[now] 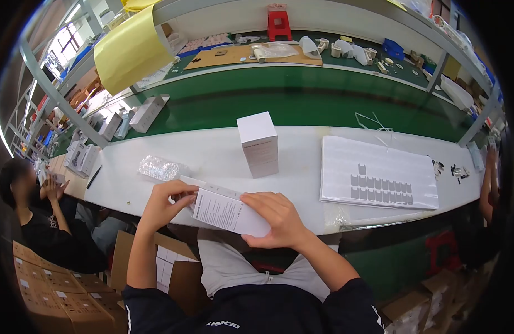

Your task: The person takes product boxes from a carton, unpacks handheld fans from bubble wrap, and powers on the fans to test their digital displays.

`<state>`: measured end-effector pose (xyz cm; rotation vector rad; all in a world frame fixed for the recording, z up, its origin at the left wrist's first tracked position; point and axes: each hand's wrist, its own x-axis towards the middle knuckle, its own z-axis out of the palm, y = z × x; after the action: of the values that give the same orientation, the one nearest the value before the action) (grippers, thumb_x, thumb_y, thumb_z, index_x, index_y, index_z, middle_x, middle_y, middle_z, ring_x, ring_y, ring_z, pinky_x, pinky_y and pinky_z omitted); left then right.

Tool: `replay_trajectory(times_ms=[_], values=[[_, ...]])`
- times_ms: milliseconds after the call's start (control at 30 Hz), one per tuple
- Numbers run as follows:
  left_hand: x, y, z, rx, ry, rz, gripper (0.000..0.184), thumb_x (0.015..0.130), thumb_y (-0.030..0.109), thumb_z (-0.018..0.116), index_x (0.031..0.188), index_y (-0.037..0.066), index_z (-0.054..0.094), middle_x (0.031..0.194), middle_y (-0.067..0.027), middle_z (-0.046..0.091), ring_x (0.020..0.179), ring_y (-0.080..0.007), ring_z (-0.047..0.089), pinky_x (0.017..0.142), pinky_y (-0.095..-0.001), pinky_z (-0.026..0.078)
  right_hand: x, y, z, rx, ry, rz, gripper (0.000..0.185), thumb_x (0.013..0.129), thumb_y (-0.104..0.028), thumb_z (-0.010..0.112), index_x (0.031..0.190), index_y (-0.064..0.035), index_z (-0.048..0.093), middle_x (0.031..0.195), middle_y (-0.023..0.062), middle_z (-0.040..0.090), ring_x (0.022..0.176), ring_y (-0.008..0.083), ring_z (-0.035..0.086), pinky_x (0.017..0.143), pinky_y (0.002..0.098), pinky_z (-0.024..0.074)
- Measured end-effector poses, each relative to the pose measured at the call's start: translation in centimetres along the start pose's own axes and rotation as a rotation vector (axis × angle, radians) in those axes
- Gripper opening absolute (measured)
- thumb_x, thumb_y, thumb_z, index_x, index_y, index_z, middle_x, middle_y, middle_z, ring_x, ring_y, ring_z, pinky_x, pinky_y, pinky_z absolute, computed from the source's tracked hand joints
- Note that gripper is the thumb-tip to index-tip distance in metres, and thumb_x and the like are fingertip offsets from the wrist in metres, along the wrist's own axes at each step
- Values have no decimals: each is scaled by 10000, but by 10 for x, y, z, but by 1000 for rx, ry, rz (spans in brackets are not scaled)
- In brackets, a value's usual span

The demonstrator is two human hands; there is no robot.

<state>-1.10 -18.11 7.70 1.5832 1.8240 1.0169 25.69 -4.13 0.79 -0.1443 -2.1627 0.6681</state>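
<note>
A white printed box lies tilted between my hands at the table's front edge. My right hand grips its right end, thumb below and fingers on top. At its left end, my left hand has its fingers pinched at the flap. Behind it a taller white box stands upright on the white table. A bubble-wrapped item rests just beyond my left hand.
Sheets with grey stickers lie at right, near small dark parts. A black pen and boxes are at left. Behind runs a green conveyor. Open cartons stand below. One person sits left, another right.
</note>
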Motion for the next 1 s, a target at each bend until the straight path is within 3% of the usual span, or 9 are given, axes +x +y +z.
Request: replay_trajectory(times_ms=[67, 100, 200, 233, 367, 467, 500, 733, 1000], values=[[0, -6, 1, 29, 20, -111, 175, 893, 11, 667, 1046, -62, 708, 966, -84, 706, 844, -136, 654, 720, -237, 519, 2, -3, 2, -4, -10, 6, 712, 606, -269, 801, 1254, -43, 614, 1183, 136, 666, 1034, 299, 649, 881, 373, 498], [3, -13, -5, -107, -72, -182, 282, 970, 121, 603, 1199, -37, 648, 1027, -89, 720, 971, -155, 646, 858, -277, 501, 3, -4, 2, 8, -17, 5, 714, 605, -267, 802, 1256, -43, 613, 1187, 138, 664, 1038, 300, 647, 884, 375, 497], [-3, -11, -3, -648, -147, -83, 448, 1031, 246, 499, 1404, -2, 481, 1039, -85, 715, 1108, -164, 587, 1022, -329, 404, 6, -3, 2, 22, -22, 10, 724, 602, -260, 805, 1263, -40, 606, 1196, 144, 660, 1045, 306, 644, 890, 383, 496], [-2, -14, 1, -583, -208, -12, 544, 1053, 303, 424, 1507, 23, 318, 1090, -80, 688, 1219, -170, 512, 1107, -362, 295, 8, 0, 1, 8, -13, 10, 731, 600, -258, 806, 1266, -36, 601, 1198, 147, 659, 1046, 310, 644, 891, 384, 496], [1, -21, 12, -395, 6, 69, 456, 1029, 207, 487, 1432, 7, 408, 1195, -63, 621, 1212, -166, 508, 1072, -348, 343, 12, 15, -7, 35, -13, 65, 756, 617, -259, 815, 1288, -8, 574, 1195, 170, 660, 1033, 338, 648, 891, 403, 505], [3, -38, 24, -388, 200, 199, 411, 1008, 123, 520, 1389, -3, 431, 1189, -54, 612, 1187, -141, 508, 1014, -305, 389, 10, 17, -5, 67, -4, 112, 752, 625, -262, 816, 1287, -1, 573, 1191, 175, 661, 1023, 347, 651, 894, 406, 509], [1, -36, 26, -391, 225, 176, 297, 998, 84, 535, 1274, -24, 540, 1121, -61, 646, 1105, -123, 547, 928, -270, 436, 8, 16, -4, 78, -2, 128, 750, 626, -263, 816, 1285, 0, 574, 1189, 177, 661, 1021, 349, 651, 895, 408, 511], [-11, -47, 26, -297, -155, 70, 268, 1024, 152, 512, 1127, -50, 655, 974, -65, 703, 943, -118, 600, 871, -282, 472, 9, 14, 4, 108, -96, 55, 741, 624, -260, 822, 1280, -10, 587, 1180, 179, 667, 1041, 349, 650, 910, 405, 511], [3, -29, 7, -198, 507, 64, 213, 992, 124, 582, 1049, -49, 692, 994, -81, 714, 934, -150, 648, 887, -282, 491, 7, 24, -2, -39, 101, 34, 662, 680, -256, 847, 1244, -16, 596, 1163, 166, 657, 1079, 361, 623, 938, 423, 498]])
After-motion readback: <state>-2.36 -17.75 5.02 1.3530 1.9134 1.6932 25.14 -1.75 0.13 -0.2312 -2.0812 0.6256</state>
